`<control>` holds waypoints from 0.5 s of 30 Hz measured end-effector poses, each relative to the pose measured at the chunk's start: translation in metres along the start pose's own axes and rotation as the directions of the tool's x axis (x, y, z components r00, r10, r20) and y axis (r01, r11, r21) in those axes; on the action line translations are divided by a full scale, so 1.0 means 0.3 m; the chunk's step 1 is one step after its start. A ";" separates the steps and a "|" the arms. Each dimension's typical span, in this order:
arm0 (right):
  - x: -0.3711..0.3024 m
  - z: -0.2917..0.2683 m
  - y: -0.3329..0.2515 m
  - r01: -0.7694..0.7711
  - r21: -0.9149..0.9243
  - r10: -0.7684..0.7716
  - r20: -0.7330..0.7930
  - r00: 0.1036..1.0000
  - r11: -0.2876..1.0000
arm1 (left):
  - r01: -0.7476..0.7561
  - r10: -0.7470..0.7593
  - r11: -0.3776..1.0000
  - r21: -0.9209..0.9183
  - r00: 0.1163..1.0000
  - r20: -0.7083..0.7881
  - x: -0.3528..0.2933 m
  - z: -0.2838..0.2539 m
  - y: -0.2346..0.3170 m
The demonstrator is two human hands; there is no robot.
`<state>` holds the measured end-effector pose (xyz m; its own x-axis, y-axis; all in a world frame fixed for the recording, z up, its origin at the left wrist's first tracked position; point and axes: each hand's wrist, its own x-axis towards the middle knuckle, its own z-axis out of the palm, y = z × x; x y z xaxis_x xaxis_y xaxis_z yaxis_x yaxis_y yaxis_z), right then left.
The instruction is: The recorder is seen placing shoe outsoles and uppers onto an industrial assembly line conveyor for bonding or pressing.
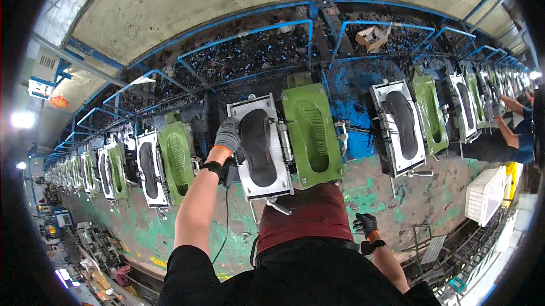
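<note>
In front of me lies an open hinged mould: a white metal plate (280, 174) with a dark grey shoe sole (260, 147), and beside it a green half (311, 130) with a ridged, sole-shaped hollow. My left hand (227, 136), in a grey glove with an orange cuff, is at the white plate's left edge, next to the sole. Its fingers are drawn together; what they hold, if anything, is hidden. A dark object (230, 172) with a cable shows by that wrist. Off to the right and low, my right hand (365, 224) wears a dark glove, its fingers apart and holding nothing.
Similar moulds stand in a row on both sides, a white-plated one (404, 127) nearest on the right. Blue rails (250, 32) run behind them. Further right are another person's arm (509, 131) and a white crate (485, 195). A metal handle (279, 206) juts toward me.
</note>
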<state>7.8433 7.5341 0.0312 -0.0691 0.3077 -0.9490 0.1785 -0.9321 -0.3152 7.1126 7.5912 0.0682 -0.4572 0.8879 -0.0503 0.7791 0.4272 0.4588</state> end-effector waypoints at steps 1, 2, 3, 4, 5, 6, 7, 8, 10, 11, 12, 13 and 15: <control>-0.023 0.054 0.015 0.043 0.012 -0.043 -0.003 0.999 0.999 | 0.109 -0.115 0.956 -0.272 0.993 -0.005 0.000 0.048 -0.094; -0.050 0.088 0.053 0.037 0.020 -0.036 -0.049 0.998 0.999 | 0.102 -0.102 0.947 -0.303 0.995 0.015 0.001 0.062 -0.051; -0.083 0.117 0.090 0.033 0.025 -0.030 -0.100 0.995 0.999 | 0.000 0.009 0.983 -0.181 0.999 0.052 -0.013 0.022 0.067; -0.118 0.153 0.115 0.034 0.034 -0.031 -0.088 0.996 0.999 | -0.095 0.098 0.994 -0.046 0.992 0.079 -0.044 -0.044 0.133; -0.120 0.168 0.147 -0.020 -0.032 0.017 -0.083 0.996 0.999 | -0.081 0.086 0.995 -0.065 0.994 0.067 -0.058 -0.074 0.133; -0.131 0.188 0.174 0.006 -0.105 -0.015 -0.083 0.996 0.994 | -0.126 0.129 0.992 -0.030 0.987 0.092 -0.063 -0.085 0.126; -0.140 0.203 0.198 0.029 -0.178 -0.044 -0.079 0.996 0.984 | -0.171 0.170 0.985 0.005 0.978 0.118 -0.075 -0.099 0.115; -0.165 0.217 0.202 0.090 -0.251 -0.104 -0.043 0.994 0.964 | -0.254 0.243 0.965 0.067 0.961 0.135 -0.118 -0.129 0.088; -0.209 0.190 0.269 0.243 -0.352 -0.266 -0.018 0.964 0.904 | -0.288 0.287 0.957 -0.033 0.921 0.264 -0.145 -0.236 0.205; -0.218 0.187 0.288 0.398 -0.449 -0.411 0.074 0.909 0.800 | -0.289 0.304 0.952 -0.095 0.877 0.373 -0.168 -0.288 0.230; -0.220 0.192 0.271 0.216 -0.459 -0.239 0.008 0.971 0.862 | -0.063 0.244 0.928 -0.366 0.847 0.473 -0.229 -0.284 0.192; -0.217 0.187 0.266 0.215 -0.471 -0.230 0.026 0.973 0.856 | -0.095 0.371 0.890 -0.447 0.720 0.586 -0.347 -0.201 0.032; -0.212 0.137 0.309 0.475 -0.477 -0.460 0.157 0.874 0.739 | -0.609 0.265 0.791 -0.053 0.263 0.928 -0.412 -0.279 0.174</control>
<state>7.8240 7.4203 0.0628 -0.2963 0.6680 -0.6826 0.5676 -0.4517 -0.6884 7.1738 7.4893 0.1727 0.4836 0.5051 -0.7148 0.8724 -0.2117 0.4406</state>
